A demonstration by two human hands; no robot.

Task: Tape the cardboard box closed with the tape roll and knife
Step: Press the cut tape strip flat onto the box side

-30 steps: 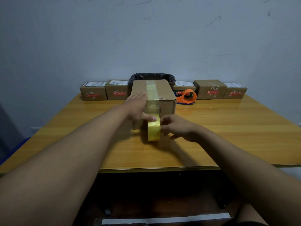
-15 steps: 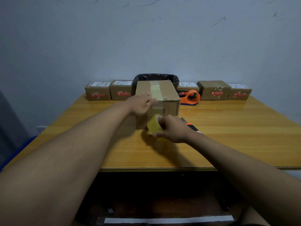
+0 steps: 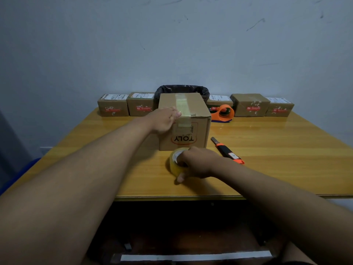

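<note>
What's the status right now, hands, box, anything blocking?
Left hand flat on box. Right hand gripping tape roll on table. Knife beside box, untouched. Nothing blocking.

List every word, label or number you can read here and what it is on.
"TOLY": printed upside down inside an orange oval on the near face of the cardboard box.
White and red labels on the small boxes along the wall: too small to read.
Sticker on the knife: unreadable.

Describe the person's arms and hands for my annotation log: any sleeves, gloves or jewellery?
Both forearms are bare to the frame edge, with no sleeves showing. The left hand and right hand wear no gloves; no rings, watch or bracelets are visible.
</note>
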